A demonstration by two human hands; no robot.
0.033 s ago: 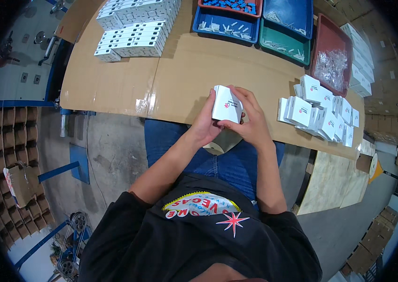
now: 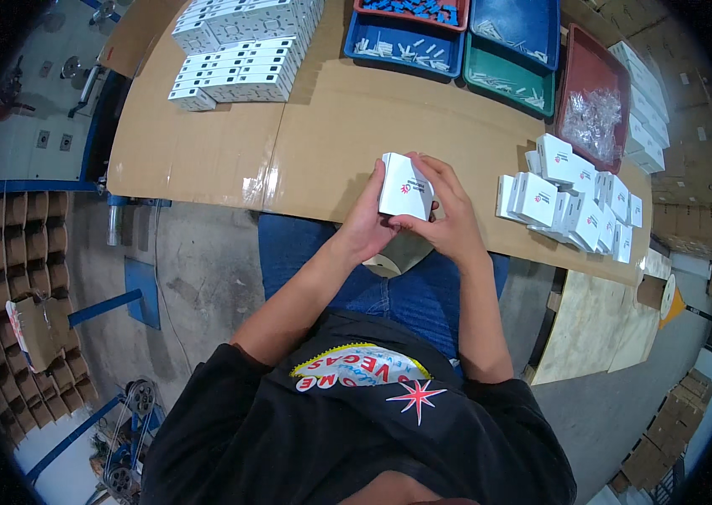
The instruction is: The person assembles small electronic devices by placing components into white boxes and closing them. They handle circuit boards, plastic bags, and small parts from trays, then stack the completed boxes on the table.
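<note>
A small white box (image 2: 404, 189) with a red mark is held between my two hands near the front edge of the cardboard-covered table (image 2: 339, 126). My left hand (image 2: 367, 215) grips its left side, thumb along the edge. My right hand (image 2: 450, 210) wraps round its right side, fingers over the far edge and thumb at the near corner. Part of the box is hidden by my fingers. To the right lies a loose pile of similar white boxes (image 2: 584, 216). A neat stack of white boxes (image 2: 246, 80) stands at the far left.
At the far side are a blue tray (image 2: 406, 69) of small white pieces, a red tray (image 2: 454, 25) of blue pieces, a green tray (image 2: 499, 97) and another blue tray (image 2: 532, 29). A dark red tray (image 2: 574, 63) holds clear plastic bags (image 2: 593, 122).
</note>
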